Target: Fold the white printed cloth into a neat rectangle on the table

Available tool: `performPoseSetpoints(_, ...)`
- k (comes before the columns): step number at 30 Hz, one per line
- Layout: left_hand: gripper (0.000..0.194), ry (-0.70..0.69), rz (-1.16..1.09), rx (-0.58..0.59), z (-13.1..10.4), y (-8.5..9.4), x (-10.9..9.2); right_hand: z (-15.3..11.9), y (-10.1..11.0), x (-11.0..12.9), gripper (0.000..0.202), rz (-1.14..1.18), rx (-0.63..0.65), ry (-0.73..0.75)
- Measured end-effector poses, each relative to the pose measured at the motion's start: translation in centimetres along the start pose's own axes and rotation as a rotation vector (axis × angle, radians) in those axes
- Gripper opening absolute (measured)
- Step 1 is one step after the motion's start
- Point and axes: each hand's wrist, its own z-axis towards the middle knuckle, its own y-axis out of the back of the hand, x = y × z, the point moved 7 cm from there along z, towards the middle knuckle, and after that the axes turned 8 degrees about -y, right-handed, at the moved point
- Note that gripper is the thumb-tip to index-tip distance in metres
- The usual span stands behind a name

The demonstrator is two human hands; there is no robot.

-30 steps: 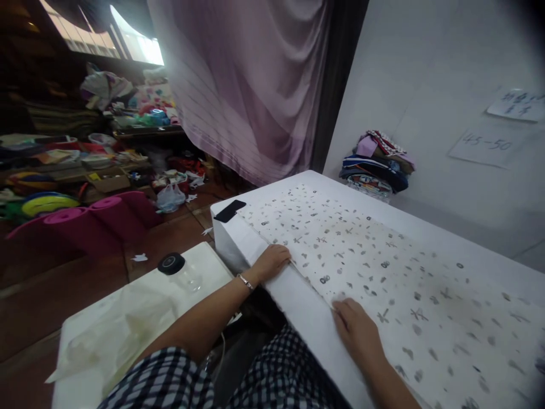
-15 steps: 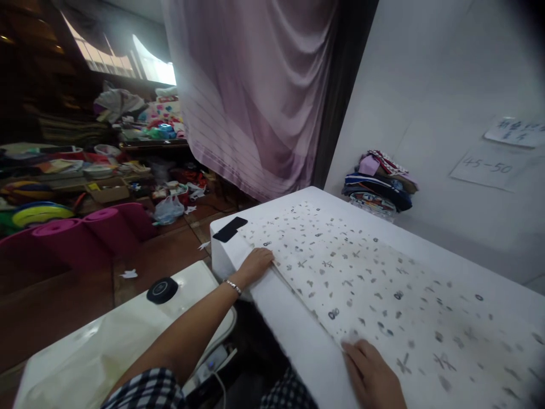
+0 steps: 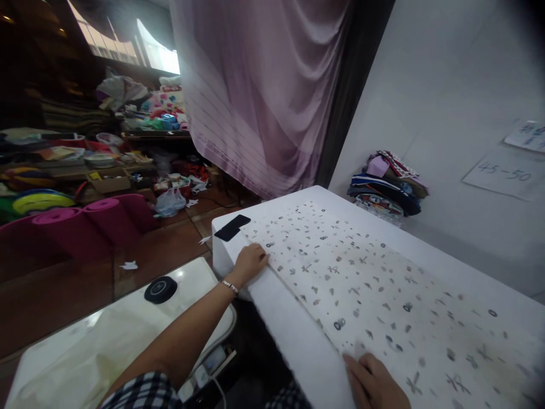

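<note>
A white cloth (image 3: 340, 278) with a small scattered print lies flat, spread over a white-covered table (image 3: 281, 332). My left hand (image 3: 251, 262), with a bracelet at its wrist, grips the near edge of this cloth towards its far-left corner. Further along the same edge, at the bottom of the view, my right hand (image 3: 377, 383) pinches the cloth between thumb and fingers. Its lower part runs out of the frame. Two dark flat pieces (image 3: 232, 228) lie at the table's left corner, just beyond my left hand.
A white side table (image 3: 187, 284) at left carries a round black device (image 3: 160, 289) and a pale sheet (image 3: 93, 352). Folded clothes (image 3: 387, 184) are stacked by the wall. Pink rolled mats (image 3: 102, 227) stand on the floor, near cluttered goods. A mauve curtain (image 3: 264, 96) hangs behind.
The view has shifted slightly, so the wall and clothes appear further right. Both hands stay at the cloth's near edge, and the cloth still lies flat.
</note>
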Motion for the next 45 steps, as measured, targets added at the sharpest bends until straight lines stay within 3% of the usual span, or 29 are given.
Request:
performPoseSetpoints(3,0.032,0.253,0.080,0.011,1.1,0.6,2.4,0.1,-0.4,-0.2,0.027,-0.013,0.041,0.050)
performPoseSetpoints(8,0.046,0.563,0.093,-0.037,2.2,1.7,6.3,-0.3,-0.7,-0.6,0.031,-0.033,-0.001,-0.007)
performPoseSetpoints(11,0.055,0.715,0.072,-0.070,2.3,1.8,7.6,-0.4,-0.8,-0.4,0.032,-0.057,0.001,-0.021)
performPoseSetpoints(15,0.058,0.801,0.032,-0.107,2.7,1.4,7.9,-0.4,-0.7,-0.1,0.031,-0.068,-0.033,0.031)
performPoseSetpoints(21,0.037,0.897,-0.128,-0.105,3.3,0.8,8.5,-0.2,-0.6,0.1,0.028,-0.074,-0.079,0.106)
performPoseSetpoints(26,0.034,0.925,-0.291,-0.181,3.8,1.1,8.7,0.2,-0.1,0.4,0.028,-0.041,-0.063,0.058)
performPoseSetpoints(31,0.033,0.847,-0.436,-0.370,5.5,2.1,7.1,0.8,0.1,0.4,0.028,0.078,0.047,-0.102)
performPoseSetpoints(36,0.045,0.705,-0.620,-0.471,8.3,2.4,3.7,1.9,1.2,-0.4,0.031,0.386,0.183,-0.381)
performPoseSetpoints(41,0.040,0.481,-0.700,-0.465,9.6,2.8,-1.4,5.2,3.1,-1.3,0.029,0.728,0.233,-0.575)
performPoseSetpoints(45,0.031,0.257,-0.620,-0.401,8.8,2.8,-7.1,9.4,3.8,-1.5,0.032,0.893,0.293,-0.719)
